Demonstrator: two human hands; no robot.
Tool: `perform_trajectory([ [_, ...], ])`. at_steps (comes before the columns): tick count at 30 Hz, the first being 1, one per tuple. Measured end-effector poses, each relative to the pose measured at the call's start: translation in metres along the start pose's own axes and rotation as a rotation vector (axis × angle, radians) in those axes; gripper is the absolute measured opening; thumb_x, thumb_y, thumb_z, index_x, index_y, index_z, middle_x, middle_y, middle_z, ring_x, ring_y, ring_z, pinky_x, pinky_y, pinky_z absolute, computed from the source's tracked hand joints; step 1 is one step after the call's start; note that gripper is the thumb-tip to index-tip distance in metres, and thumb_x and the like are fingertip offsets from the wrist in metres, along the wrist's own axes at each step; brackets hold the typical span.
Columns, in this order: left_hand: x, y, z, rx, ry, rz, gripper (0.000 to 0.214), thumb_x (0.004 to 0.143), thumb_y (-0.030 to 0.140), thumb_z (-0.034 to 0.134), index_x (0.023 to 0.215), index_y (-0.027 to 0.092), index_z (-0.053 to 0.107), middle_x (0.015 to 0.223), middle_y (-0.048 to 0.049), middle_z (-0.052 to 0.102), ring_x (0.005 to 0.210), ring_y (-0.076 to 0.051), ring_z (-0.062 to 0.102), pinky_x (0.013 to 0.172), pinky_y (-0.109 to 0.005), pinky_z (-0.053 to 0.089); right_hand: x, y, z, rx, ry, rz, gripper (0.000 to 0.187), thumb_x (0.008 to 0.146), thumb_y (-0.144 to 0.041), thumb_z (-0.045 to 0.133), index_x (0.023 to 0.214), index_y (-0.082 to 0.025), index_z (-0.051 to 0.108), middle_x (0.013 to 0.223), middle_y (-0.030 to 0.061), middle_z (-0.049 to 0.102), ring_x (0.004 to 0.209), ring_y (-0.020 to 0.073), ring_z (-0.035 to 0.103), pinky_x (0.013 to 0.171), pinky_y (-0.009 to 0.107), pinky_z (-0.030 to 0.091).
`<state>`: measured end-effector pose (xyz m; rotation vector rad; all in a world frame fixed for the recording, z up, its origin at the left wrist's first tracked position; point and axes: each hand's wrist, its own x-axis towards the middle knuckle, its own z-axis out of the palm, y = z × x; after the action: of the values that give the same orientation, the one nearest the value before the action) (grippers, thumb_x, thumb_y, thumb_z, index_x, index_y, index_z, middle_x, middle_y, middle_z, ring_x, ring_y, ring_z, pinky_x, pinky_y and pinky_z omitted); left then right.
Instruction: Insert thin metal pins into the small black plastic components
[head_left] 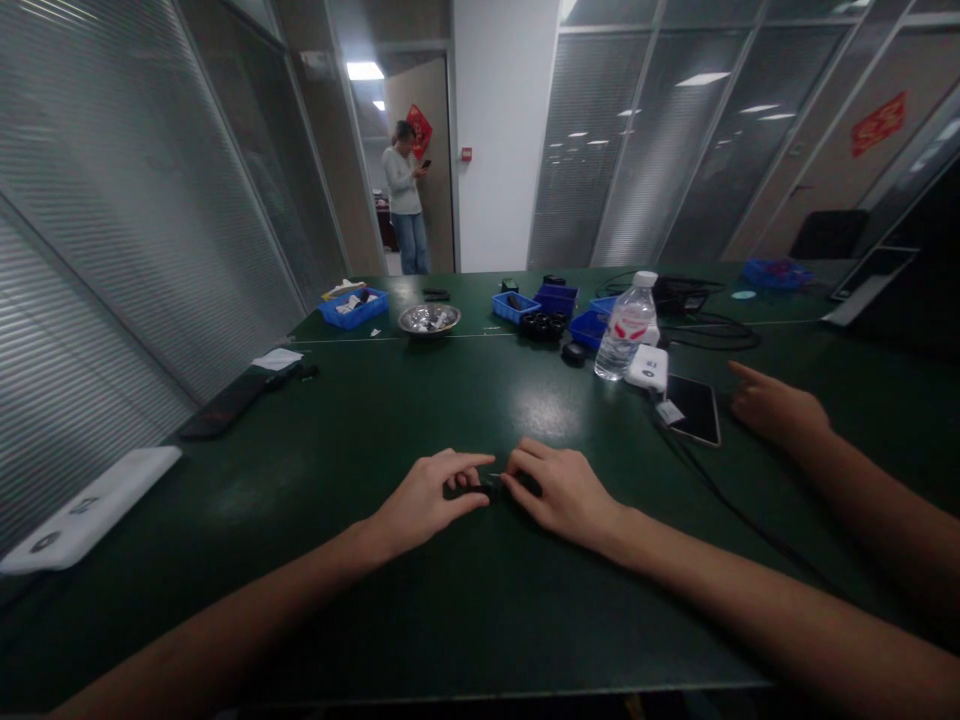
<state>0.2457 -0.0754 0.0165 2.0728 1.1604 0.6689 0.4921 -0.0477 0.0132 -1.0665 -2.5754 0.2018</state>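
Observation:
My left hand (431, 500) and my right hand (559, 490) meet low over the green table (360, 590), close to its near side. Between the left thumb and curled fingers sits a small black piece (487, 490), too small and dim to name. The left index finger reaches out straight above it. The right thumb and index finger are pinched together against a tiny light-coloured bit (495, 477) at the black piece's right end; whether the two are one item I cannot tell.
Another person's hand (780, 405) points in from the right. Near it are a water bottle (622, 330), a white power bank (647, 368), a phone (691, 410) and a cable (720, 490). Farther back stand a metal bowl (429, 331) and blue trays (352, 318). Someone stands by the door (431, 150).

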Motion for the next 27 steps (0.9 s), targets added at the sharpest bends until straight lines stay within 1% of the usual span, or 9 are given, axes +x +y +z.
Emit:
perform_trajectory([
  [2, 0.000, 0.001, -0.002, -0.025, -0.005, -0.044, 0.064, 0.088, 0.034, 0.074, 0.147, 0.026, 0.051, 0.103, -0.0028, 0.073, 0.093, -0.018, 0.065, 0.079, -0.030, 0.049, 0.001, 0.003, -0.003, -0.100, -0.020, -0.007, 0.020, 0.102, -0.034, 0.051, 0.099, -0.020, 0.065, 0.100, 0.0042, 0.061, 0.068, 0.0131, 0.054, 0.057, 0.028, 0.032],
  [3, -0.001, 0.001, -0.004, -0.026, -0.014, -0.055, 0.063, 0.087, 0.034, 0.075, 0.145, 0.025, 0.052, 0.103, -0.0030, 0.073, 0.092, -0.018, 0.065, 0.078, -0.030, 0.049, 0.001, 0.005, -0.004, -0.132, -0.033, -0.010, 0.021, 0.102, -0.034, 0.051, 0.098, -0.020, 0.065, 0.102, 0.0045, 0.061, 0.067, 0.0125, 0.053, 0.057, 0.028, 0.030],
  [6, -0.003, 0.003, -0.008, 0.019, -0.055, -0.003, 0.033, 0.088, 0.036, 0.073, 0.118, 0.022, 0.072, 0.103, -0.0046, 0.072, 0.093, -0.019, 0.065, 0.078, -0.030, 0.049, 0.002, 0.009, -0.007, -0.161, -0.039, 0.005, 0.021, 0.102, -0.035, 0.051, 0.099, -0.020, 0.066, 0.103, 0.0046, 0.061, 0.067, 0.0122, 0.053, 0.057, 0.027, 0.029],
  [8, -0.004, 0.004, -0.008, 0.050, -0.061, 0.053, 0.021, 0.090, 0.035, 0.071, 0.105, 0.021, 0.076, 0.107, -0.0055, 0.071, 0.097, -0.019, 0.065, 0.080, -0.031, 0.050, 0.002, 0.011, -0.007, -0.145, -0.032, 0.030, 0.021, 0.102, -0.035, 0.051, 0.098, -0.020, 0.066, 0.101, 0.0046, 0.060, 0.068, 0.0124, 0.054, 0.058, 0.027, 0.030],
  [13, 0.001, 0.008, 0.001, 0.101, -0.030, 0.163, 0.017, 0.094, 0.030, 0.067, 0.108, 0.023, 0.073, 0.129, -0.0075, 0.066, 0.123, -0.024, 0.056, 0.106, -0.043, 0.045, 0.002, 0.013, -0.005, -0.104, -0.030, 0.064, 0.020, 0.101, -0.034, 0.054, 0.097, -0.020, 0.066, 0.098, 0.0039, 0.060, 0.068, 0.0121, 0.054, 0.058, 0.027, 0.031],
  [16, 0.002, 0.008, 0.003, 0.138, -0.055, 0.198, 0.020, 0.096, 0.028, 0.063, 0.114, 0.023, 0.069, 0.132, -0.0078, 0.065, 0.126, -0.024, 0.055, 0.110, -0.046, 0.043, 0.002, 0.013, -0.005, -0.090, -0.028, 0.069, 0.020, 0.101, -0.034, 0.054, 0.096, -0.020, 0.067, 0.097, 0.0038, 0.060, 0.069, 0.0125, 0.054, 0.059, 0.027, 0.032],
  [20, 0.001, 0.009, -0.001, 0.119, -0.026, 0.153, 0.023, 0.098, 0.031, 0.060, 0.118, 0.023, 0.068, 0.133, -0.0069, 0.063, 0.126, -0.024, 0.054, 0.108, -0.044, 0.044, 0.002, 0.012, -0.008, -0.058, -0.027, 0.073, 0.020, 0.101, -0.033, 0.054, 0.096, -0.020, 0.067, 0.096, 0.0036, 0.060, 0.070, 0.0128, 0.054, 0.059, 0.027, 0.034],
  [23, 0.002, 0.009, -0.005, 0.109, 0.029, 0.077, 0.028, 0.101, 0.033, 0.053, 0.123, 0.022, 0.066, 0.125, -0.0074, 0.065, 0.115, -0.022, 0.058, 0.099, -0.040, 0.049, 0.001, 0.011, -0.010, -0.054, -0.032, 0.055, 0.018, 0.100, -0.033, 0.055, 0.096, -0.020, 0.068, 0.097, 0.0035, 0.060, 0.069, 0.0127, 0.054, 0.058, 0.027, 0.033],
  [27, 0.002, 0.008, -0.005, 0.218, 0.004, 0.144, 0.029, 0.103, 0.032, 0.049, 0.113, 0.020, 0.073, 0.112, -0.0086, 0.066, 0.105, -0.022, 0.057, 0.092, -0.038, 0.048, 0.000, 0.007, -0.012, -0.054, -0.047, 0.019, 0.016, 0.098, -0.032, 0.058, 0.095, -0.020, 0.068, 0.100, 0.0037, 0.061, 0.068, 0.0122, 0.054, 0.057, 0.027, 0.033],
])
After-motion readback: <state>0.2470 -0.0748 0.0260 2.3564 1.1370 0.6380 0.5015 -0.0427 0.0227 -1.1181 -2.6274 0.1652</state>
